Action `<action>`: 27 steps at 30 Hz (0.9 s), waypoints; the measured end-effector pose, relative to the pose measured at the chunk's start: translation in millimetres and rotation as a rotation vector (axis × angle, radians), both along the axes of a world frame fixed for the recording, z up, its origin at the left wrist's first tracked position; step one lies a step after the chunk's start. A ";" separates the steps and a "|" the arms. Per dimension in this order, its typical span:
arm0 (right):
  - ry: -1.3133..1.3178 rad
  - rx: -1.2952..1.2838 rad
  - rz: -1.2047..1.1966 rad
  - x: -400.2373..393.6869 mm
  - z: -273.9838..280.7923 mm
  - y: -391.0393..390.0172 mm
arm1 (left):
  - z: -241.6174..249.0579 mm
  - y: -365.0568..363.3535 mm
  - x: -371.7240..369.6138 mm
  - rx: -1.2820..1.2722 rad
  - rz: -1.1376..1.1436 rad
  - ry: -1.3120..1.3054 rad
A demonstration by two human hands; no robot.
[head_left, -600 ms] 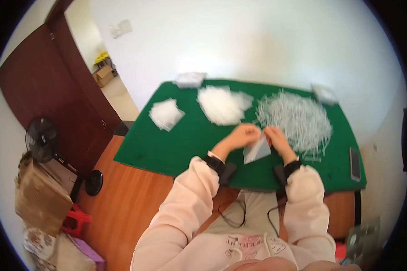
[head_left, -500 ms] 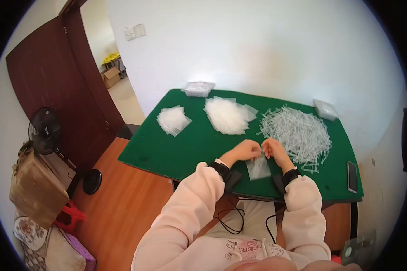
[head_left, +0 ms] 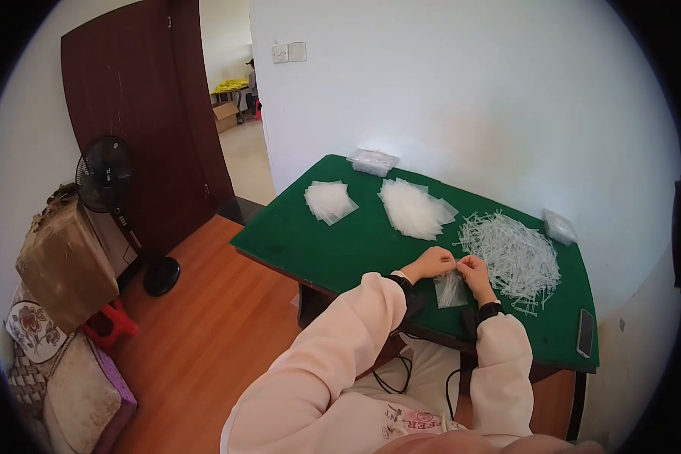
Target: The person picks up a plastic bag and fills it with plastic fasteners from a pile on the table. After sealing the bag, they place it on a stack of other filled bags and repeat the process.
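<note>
Head view: 2 hands meet over the near part of the green table (head_left: pixel 291 246), left of the heap of thin clear pieces (head_left: pixel 509 257). Left hand (head_left: pixel 433 262): fingertips drawn together in a narrow pinch at the far edge of the small clear bag (head_left: pixel 452 291). Right hand (head_left: pixel 474 274): also a narrow pinch, fingertips just beside those of the left hand, at the same edge. The small clear bag extends from the fingers toward the near table edge; thin pieces show inside, count not readable.

Layout: 2 piles of flat clear bags, the smaller pile (head_left: pixel 330 202) at left, the larger pile (head_left: pixel 414 208) between it and the heap. Left packet (head_left: pixel 373 162) sits at the far edge, right packet (head_left: pixel 559 226) beyond the heap at far right. Phone (head_left: pixel 585 333) lies near the right edge. Off the table: 1 black fan (head_left: pixel 107 174) at left, before the dark red door (head_left: pixel 125 83).
</note>
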State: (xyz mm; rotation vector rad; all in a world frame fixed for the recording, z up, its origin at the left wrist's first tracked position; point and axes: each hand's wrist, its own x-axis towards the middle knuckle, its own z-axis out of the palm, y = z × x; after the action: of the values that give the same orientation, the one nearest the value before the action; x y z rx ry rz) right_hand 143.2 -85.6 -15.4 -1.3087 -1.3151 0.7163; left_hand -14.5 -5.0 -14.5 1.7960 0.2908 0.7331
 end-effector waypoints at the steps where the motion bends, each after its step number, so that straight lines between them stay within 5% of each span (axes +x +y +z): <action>1: 0.052 -0.013 -0.009 0.2 -0.4 -3.1 | -0.4 -0.6 0.9 0.000 -0.002 -0.001; 11: 0.161 0.002 -0.103 1.7 -6.5 -10.4 | -4.8 -1.1 -1.4 -0.028 0.080 -0.044; 22: -0.226 0.218 -0.157 -5.5 -16.9 -3.3 | -10.2 -0.8 0.3 0.254 0.190 -0.013; 27: -0.079 0.076 -0.140 -5.9 -6.8 -11.1 | -7.8 -3.1 0.1 0.201 0.234 -0.040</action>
State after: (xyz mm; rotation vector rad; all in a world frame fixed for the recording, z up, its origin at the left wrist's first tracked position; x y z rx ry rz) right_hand 137.4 -96.8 -22.2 -1.3644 -1.2871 0.5174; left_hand -14.4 -8.0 -22.3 1.9542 0.4175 0.9915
